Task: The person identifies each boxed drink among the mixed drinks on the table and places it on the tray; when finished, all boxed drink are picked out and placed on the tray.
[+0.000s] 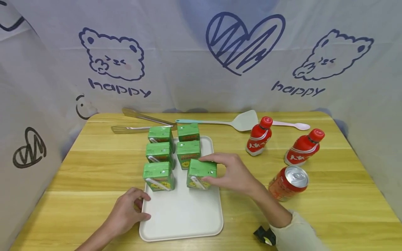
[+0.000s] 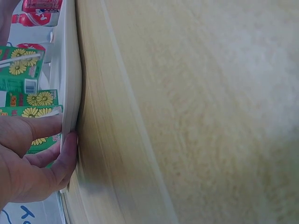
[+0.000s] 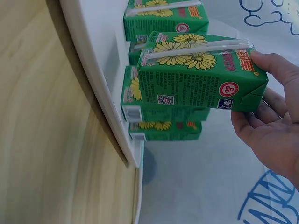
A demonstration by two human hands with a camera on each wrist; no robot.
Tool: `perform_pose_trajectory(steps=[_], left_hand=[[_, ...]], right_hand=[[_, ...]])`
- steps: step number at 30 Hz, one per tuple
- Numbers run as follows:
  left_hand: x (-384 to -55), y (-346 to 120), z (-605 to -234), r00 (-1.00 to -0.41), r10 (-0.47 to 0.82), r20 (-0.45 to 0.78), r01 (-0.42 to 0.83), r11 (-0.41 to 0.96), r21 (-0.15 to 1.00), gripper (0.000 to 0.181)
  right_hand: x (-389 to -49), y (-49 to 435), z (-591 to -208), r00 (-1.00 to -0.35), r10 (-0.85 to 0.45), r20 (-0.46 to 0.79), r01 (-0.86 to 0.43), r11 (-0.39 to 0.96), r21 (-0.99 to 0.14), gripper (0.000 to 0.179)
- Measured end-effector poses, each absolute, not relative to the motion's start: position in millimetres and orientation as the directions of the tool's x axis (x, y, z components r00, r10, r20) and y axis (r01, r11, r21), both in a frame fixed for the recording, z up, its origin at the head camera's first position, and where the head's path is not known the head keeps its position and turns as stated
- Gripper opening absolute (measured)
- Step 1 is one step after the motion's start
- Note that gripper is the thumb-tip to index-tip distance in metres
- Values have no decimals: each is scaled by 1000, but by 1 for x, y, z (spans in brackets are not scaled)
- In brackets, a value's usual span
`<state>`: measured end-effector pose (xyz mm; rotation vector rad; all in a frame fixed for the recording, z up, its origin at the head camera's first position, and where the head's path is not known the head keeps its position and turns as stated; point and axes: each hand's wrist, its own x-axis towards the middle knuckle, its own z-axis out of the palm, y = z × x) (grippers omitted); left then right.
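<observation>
My right hand [image 1: 237, 172] pinches the top end of a green drink carton [image 3: 201, 72] printed with yellow flowers, a white straw stuck along its side. In the right wrist view a small gap shows between the carton's bottom and the white tray [image 1: 180, 219]. At the tray's left edge, my left hand [image 1: 125, 209] grips the rim, thumb on the inner side and fingers curled round the outside, as the left wrist view [image 2: 35, 158] shows. Several matching cartons [image 1: 158, 170] stand upright on the tray in two columns, left and right, toward its far end.
Right of the tray stand two red bottles [image 1: 259, 137] and a red can [image 1: 289, 183]. Metal tongs [image 1: 141, 122], a spatula [image 1: 245, 121] and a pink spoon [image 1: 292, 124] lie along the table's back edge. A small black object [image 1: 265, 235] lies by the right sleeve.
</observation>
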<state>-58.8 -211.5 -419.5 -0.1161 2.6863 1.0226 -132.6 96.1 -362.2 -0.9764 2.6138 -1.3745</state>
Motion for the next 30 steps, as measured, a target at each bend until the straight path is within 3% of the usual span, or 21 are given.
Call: perform_pose_trajectory(steps=[7, 13, 24, 30], left_hand=[[-59, -212, -420, -964, 19, -266, -163, 747, 644, 41], [-59, -212, -420, -964, 27, -266, -159, 743, 650, 41], [-60, -210, -420, -965, 30, -261, -153, 744, 651, 40], [-63, -218, -416, -956, 104, -275, -107, 747, 656, 38]], right_hand=[[-137, 80, -368, -777, -576, 254, -536, 393, -747, 43], [-142, 71, -373, -772, -609, 180, -502, 412, -760, 42], [-148, 62, -374, -732, -663, 157, -562, 457, -690, 45], [-148, 60, -369, -726, -679, 105, -554, 488, -674, 51]])
